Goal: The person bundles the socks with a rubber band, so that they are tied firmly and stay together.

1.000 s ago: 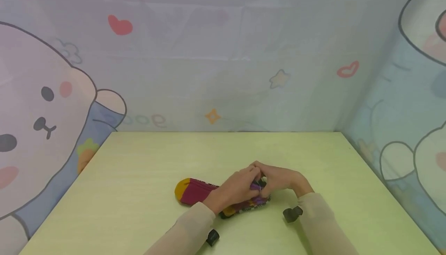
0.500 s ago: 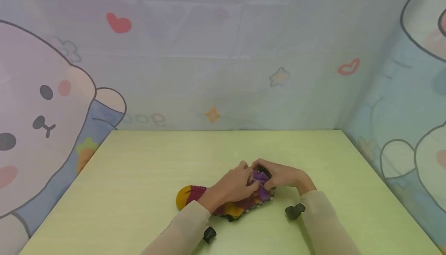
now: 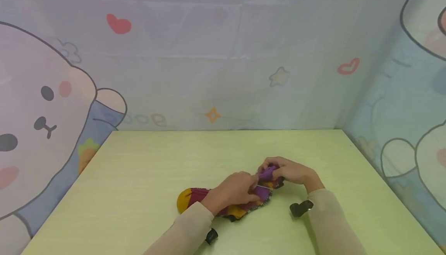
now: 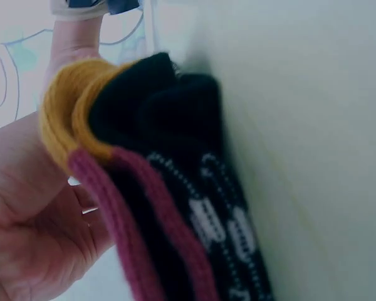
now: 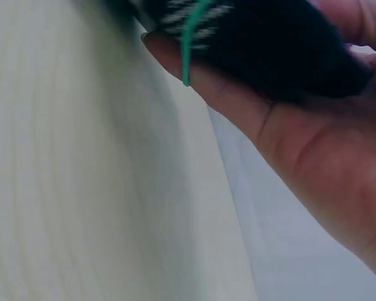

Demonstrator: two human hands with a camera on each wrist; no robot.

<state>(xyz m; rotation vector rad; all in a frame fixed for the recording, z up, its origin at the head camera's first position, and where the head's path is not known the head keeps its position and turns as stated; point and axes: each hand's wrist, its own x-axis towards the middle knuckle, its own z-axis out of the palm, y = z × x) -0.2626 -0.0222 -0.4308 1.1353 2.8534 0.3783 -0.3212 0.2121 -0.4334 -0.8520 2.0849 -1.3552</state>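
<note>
A pair of socks point(image 3: 240, 211) in maroon, mustard, purple and black lies slantwise on the table, its mustard toe point(image 3: 183, 200) at the left. My left hand point(image 3: 232, 191) lies over the middle of the socks and pinches them; in the left wrist view the layered sock fabric point(image 4: 156, 188) stands on edge beside the palm. At the right end my right hand point(image 3: 287, 171) grips a purple part, lifted slightly. Between the hands a thin light strand point(image 3: 265, 187) crosses the socks. The right wrist view shows a thin green band point(image 5: 189, 44) around the dark sock end point(image 5: 269, 56).
The pale yellow-green table point(image 3: 156, 158) reaches back to a cartoon-printed cloth point(image 3: 195, 80), which also hangs along both sides. A small black device point(image 3: 300, 208) sits at the right wrist, another black device point(image 3: 211, 236) at the left.
My right hand has moved right, away from the left hand, drawing the purple sock end along. The gap between the hands has widened, and the thin strand shows there.
</note>
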